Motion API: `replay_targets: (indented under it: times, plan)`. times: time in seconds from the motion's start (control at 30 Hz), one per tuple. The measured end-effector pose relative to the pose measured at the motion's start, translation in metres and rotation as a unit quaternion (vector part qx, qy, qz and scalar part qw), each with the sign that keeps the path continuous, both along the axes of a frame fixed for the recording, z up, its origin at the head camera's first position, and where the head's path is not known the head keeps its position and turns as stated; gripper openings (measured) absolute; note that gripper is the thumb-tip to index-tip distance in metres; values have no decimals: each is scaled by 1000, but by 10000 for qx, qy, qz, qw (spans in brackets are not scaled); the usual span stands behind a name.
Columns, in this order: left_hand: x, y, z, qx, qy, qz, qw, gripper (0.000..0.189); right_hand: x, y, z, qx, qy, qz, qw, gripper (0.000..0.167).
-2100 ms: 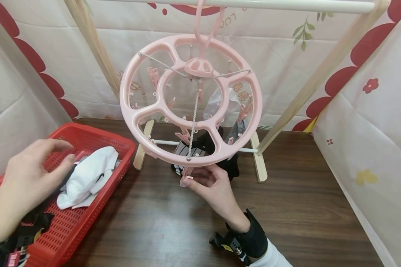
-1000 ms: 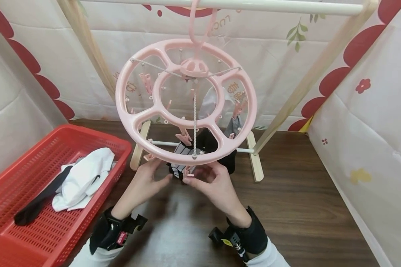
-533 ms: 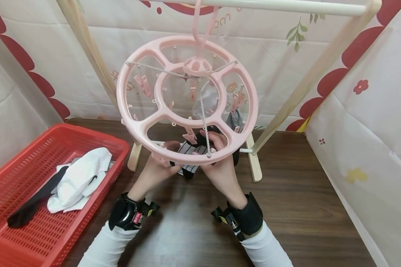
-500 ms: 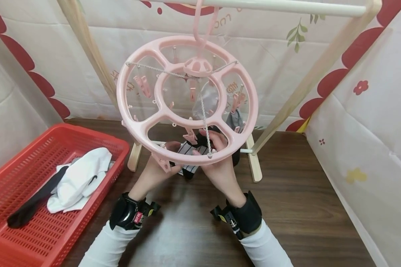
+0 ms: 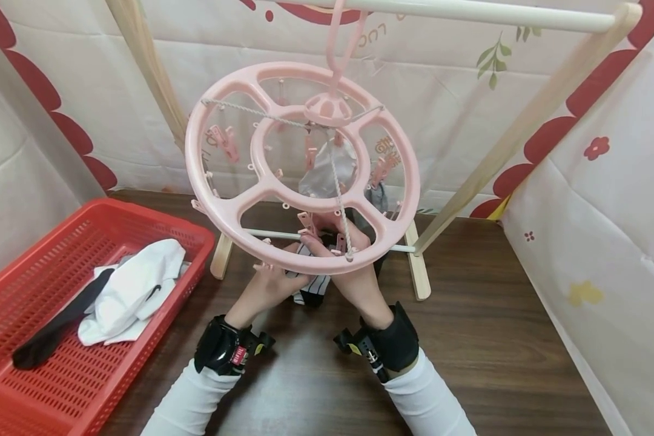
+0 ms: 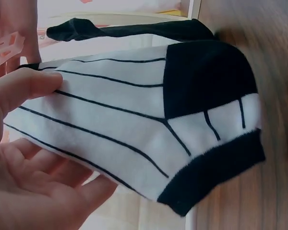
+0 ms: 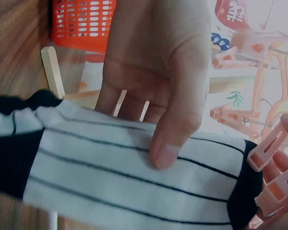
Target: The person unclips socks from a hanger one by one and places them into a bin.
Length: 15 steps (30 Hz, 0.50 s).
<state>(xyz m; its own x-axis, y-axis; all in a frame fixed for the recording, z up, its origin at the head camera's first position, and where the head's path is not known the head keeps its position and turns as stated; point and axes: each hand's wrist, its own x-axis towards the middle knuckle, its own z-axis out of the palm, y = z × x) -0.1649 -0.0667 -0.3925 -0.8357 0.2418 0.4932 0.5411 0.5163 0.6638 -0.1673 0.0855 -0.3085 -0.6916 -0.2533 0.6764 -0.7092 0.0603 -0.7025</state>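
My left hand [image 5: 269, 287] holds a white sock with black stripes [image 6: 110, 96], thumb on one face and fingers behind. The sock has a black heel, cuff and toe. Under the round pink hanger [image 5: 229, 212], my right hand [image 5: 356, 281] grips a pink clothespin [image 7: 269, 148] hanging from it. In the right wrist view, the clothespin's two ends lie at the sock's black toe [image 7: 245, 187]; I cannot tell whether they clamp it. The rim partly hides both hands in the head view.
A red basket [image 5: 196, 254] at left holds a white sock [image 5: 131, 290] and a dark sock [image 5: 60, 327]. The hanger hangs from a white bar [image 5: 479, 13] on a wooden stand [image 5: 419, 272]. A grey sock [image 5: 377, 197] and other socks hang behind.
My left hand has come from the basket to the striped sock under the hanger. My right hand has moved from a clothespin at the front rim to one farther in. The hanger has turned slightly.
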Motion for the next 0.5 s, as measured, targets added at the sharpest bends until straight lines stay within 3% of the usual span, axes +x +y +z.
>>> replay_targets:
  times: [0.1,0.17,0.27,0.4,0.5]
  plan:
    - [-1,2,-2,170,-193,-148,9996,50,0,-1,0,-39,204,2,9998,27]
    - [-1,3,-2,364,-109,-226,9990,48,0,-1,-1,-36,348,16,9994,27]
    - [2,2,-5,441,-164,-111,9988,43,0,0,0,28,502,-41,9987,26]
    - [4,0,-8,382,-684,239,9966,36,2,1,0,40,247,-56,9997,22]
    - [3,0,-9,461,-681,318,9961,27,4,2,0,1,-89,-12,10000,22]
